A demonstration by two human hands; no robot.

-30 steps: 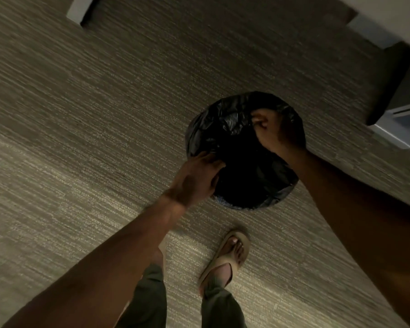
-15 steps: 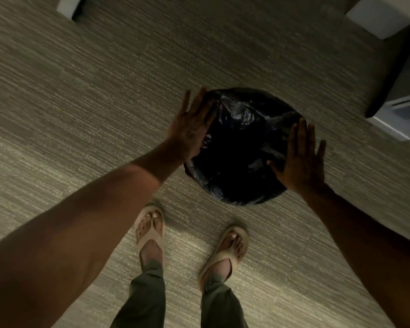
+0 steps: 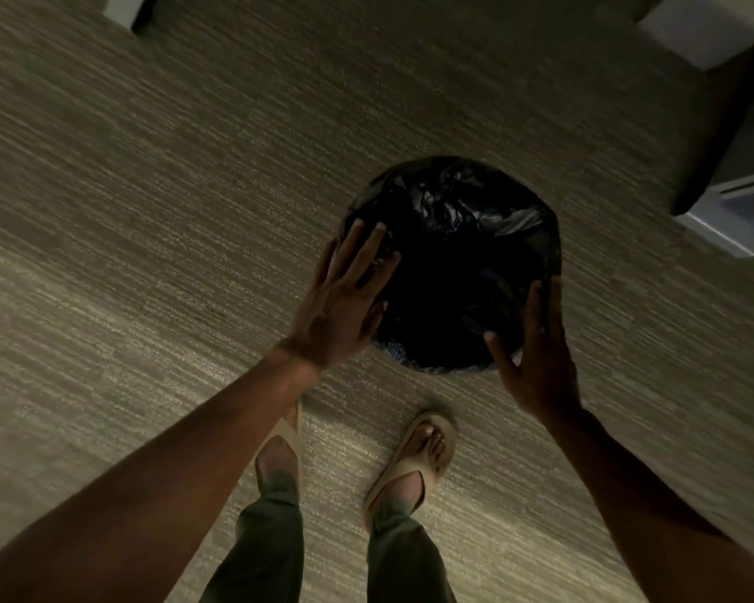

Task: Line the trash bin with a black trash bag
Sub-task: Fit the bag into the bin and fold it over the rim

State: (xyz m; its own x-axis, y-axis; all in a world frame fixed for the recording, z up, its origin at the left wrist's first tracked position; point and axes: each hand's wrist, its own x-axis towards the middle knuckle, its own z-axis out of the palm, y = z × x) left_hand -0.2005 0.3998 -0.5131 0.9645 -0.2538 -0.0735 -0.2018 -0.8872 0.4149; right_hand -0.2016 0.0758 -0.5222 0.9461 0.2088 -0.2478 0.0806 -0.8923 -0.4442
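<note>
A round trash bin stands on the carpet, fully covered by a crinkled black trash bag (image 3: 462, 237) that drapes over its rim and sinks into its dark inside. The bin's own surface is hidden under the plastic. My left hand (image 3: 345, 298) lies flat with fingers spread against the bag on the bin's left side. Flat and spread as well, my right hand (image 3: 536, 354) rests against the bag at the bin's near right side. Neither hand pinches the plastic.
My two feet in beige flip-flops (image 3: 414, 454) stand on the striped carpet just in front of the bin. Pale furniture (image 3: 732, 211) stands at the right, another pale piece (image 3: 697, 32) at the top right, and a pale leg (image 3: 125, 8) at the top left.
A second ago both hands gripped the bag at the rim. They let go and flattened against the bin's sides, then slid lower toward me along it.
</note>
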